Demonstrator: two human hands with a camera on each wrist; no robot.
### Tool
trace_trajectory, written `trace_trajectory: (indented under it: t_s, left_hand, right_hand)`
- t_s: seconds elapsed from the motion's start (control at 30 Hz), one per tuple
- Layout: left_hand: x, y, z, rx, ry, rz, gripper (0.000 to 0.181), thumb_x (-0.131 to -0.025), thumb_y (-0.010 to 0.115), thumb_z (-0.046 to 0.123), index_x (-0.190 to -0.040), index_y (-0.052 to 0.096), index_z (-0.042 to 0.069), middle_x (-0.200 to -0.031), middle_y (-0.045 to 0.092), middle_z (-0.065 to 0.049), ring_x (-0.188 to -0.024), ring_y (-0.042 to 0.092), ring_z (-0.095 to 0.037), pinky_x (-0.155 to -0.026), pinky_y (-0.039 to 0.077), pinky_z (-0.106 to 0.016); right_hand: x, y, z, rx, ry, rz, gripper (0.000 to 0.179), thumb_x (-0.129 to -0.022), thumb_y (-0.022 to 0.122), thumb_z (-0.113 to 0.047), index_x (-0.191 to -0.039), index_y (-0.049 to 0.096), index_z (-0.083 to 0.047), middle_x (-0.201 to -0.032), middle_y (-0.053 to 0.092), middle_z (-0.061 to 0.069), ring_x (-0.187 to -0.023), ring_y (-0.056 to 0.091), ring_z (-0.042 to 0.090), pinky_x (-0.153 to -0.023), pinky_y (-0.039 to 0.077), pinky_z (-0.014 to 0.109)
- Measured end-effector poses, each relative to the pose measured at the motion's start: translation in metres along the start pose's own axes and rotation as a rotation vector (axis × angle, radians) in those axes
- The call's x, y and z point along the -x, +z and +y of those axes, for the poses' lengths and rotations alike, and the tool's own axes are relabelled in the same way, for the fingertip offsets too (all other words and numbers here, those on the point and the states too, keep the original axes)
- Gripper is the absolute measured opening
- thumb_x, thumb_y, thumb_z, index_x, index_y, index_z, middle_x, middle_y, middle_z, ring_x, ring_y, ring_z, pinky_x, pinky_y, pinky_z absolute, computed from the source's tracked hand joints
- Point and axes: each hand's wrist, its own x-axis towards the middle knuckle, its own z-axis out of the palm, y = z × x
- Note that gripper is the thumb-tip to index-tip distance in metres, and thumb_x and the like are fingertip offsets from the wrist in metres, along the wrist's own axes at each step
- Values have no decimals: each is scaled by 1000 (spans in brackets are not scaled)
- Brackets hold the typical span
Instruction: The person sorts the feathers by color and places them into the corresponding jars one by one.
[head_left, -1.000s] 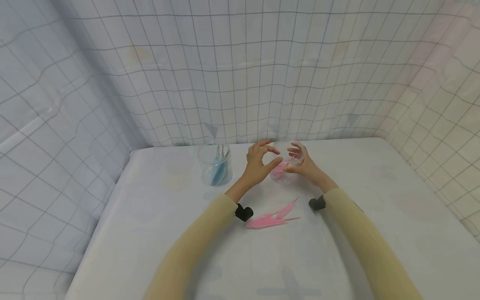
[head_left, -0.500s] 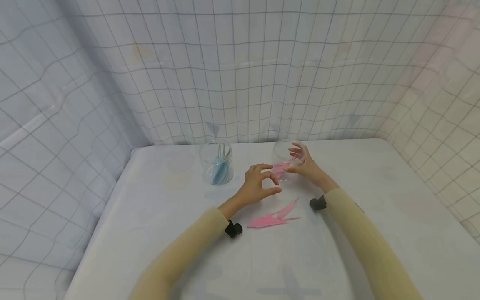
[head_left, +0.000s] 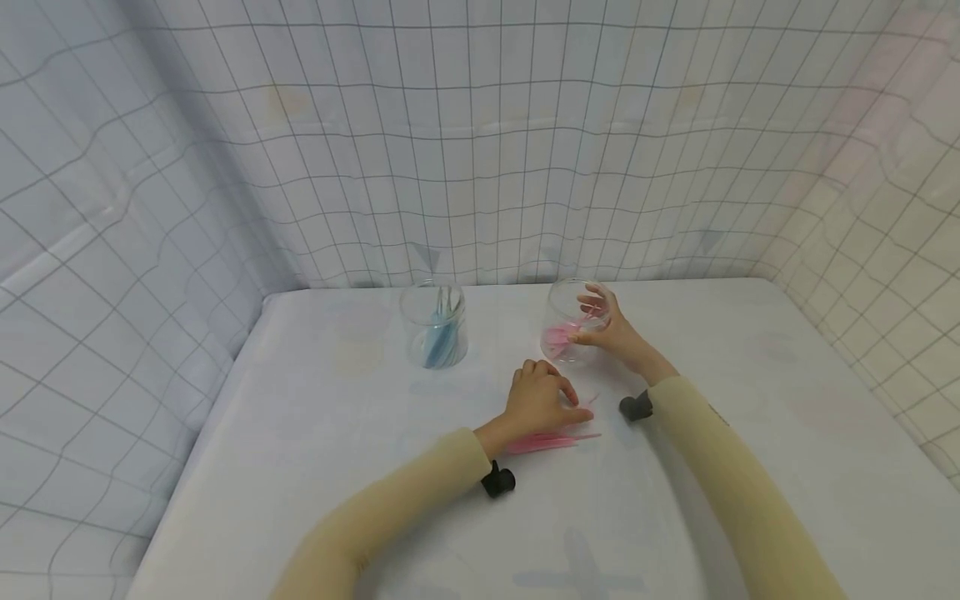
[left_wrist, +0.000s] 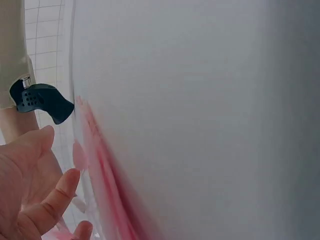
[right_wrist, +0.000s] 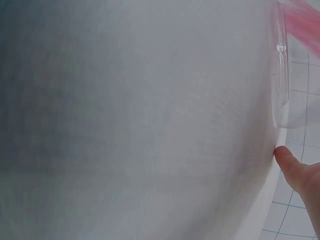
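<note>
My left hand [head_left: 542,400] is low over several pink feathers [head_left: 543,442] lying on the table, partly covering them. Its thumb and fingertips are near the upper feather, and the left wrist view shows a gap between thumb and index finger. My right hand [head_left: 618,333] holds a clear glass jar [head_left: 558,302] from its right side, thumb in front and fingers seen through the glass. More pink feathers [head_left: 561,335] are inside that jar. In the right wrist view only the thumb [right_wrist: 295,170] shows, below the jar's edge.
A second clear jar [head_left: 412,333] with blue feathers [head_left: 441,342] stands to the left, near the back edge of the white table [head_left: 330,467]. Grid-patterned cloth walls [head_left: 480,150] rise behind and at both sides.
My left hand has left the jar's left side and come down toward me onto the feathers on the table. The right hand has stayed at the jar.
</note>
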Motion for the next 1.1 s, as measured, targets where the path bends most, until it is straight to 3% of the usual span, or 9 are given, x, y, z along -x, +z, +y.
trace_trajectory:
  t_s: [0.2,0.57,0.83,1.1]
  left_hand:
    - [-3,4,8,-28,-80,-21,31,-71,74,60,-81,73,31,-98,52,3,-95,41,-17,-80,34,-32]
    - [-5,5,9,-75,-93,-40,15,-79,73,43,-79,73,28,-108,52,0,-101,40,-20,-84,33,-34]
    - [0,4,3,-54,-64,-29,10,-80,71,36,-75,72,28,-107,53,-2,-102,41,-21,-83,34,-35]
    - [6,1,-10,59,-8,16,9,-89,64,34,-87,66,25,-114,50,-6,-108,38,-26,-87,30,-41]
  right_hand:
    - [0,-1,1,-4,3,-5,89,-83,70,1,-148,9,-8,-148,22,22,-133,23,36,-101,26,51]
    - [-1,-1,2,-23,0,-1,90,-82,71,3,-148,10,-7,-148,22,23,-133,23,37,-103,24,52]
    - [-1,0,3,-14,-2,6,89,-82,70,3,-147,11,-6,-148,23,24,-133,22,39,-103,23,52]
    - [-1,-1,2,-1,-10,1,90,-82,71,2,-148,9,-5,-148,22,24,-132,22,40,-101,26,51]
